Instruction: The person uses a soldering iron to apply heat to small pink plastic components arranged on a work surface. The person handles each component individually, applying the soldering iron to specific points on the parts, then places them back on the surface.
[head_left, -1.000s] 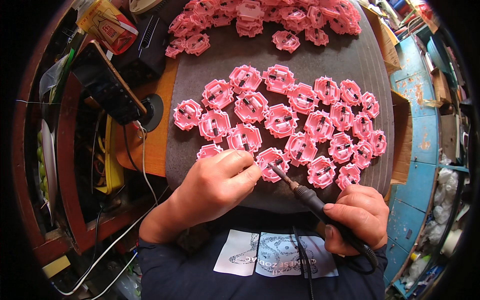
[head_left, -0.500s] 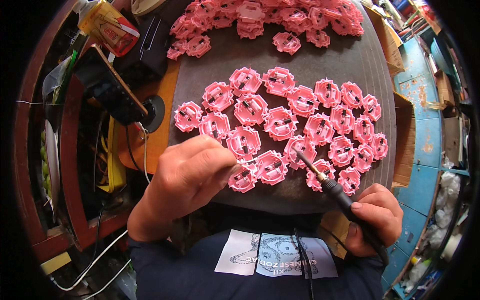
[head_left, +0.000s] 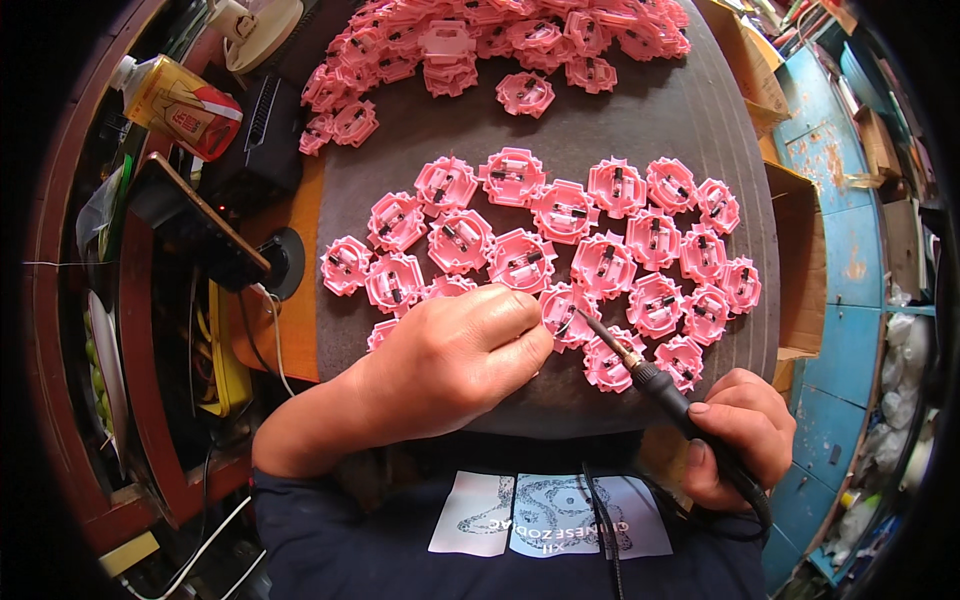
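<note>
My left hand (head_left: 470, 350) is pinched on a thin wire (head_left: 562, 324), beside a pink plastic housing (head_left: 557, 308) near the front of the spread group. My right hand (head_left: 740, 440) grips a black-handled soldering iron (head_left: 668, 392) like a pen, its metal tip reaching that same housing at the wire's end. Around them lie many similar pink housings (head_left: 520, 262) with small black and clear parts inside, on a dark grey board (head_left: 420, 130). My left hand partly hides the housings beneath it.
A pile of pink housings (head_left: 450, 55) fills the board's back. At left are a phone (head_left: 195, 222) on a stand, a drink bottle (head_left: 180, 105), a black box (head_left: 255, 150) and cables. Cardboard boxes (head_left: 795, 260) and a rusty blue cabinet (head_left: 850, 260) stand at right.
The iron's tip has shifted right to another housing since a second ago. My left hand moved back leftward, then rightward to that housing with the wire. The view has shifted slightly.
</note>
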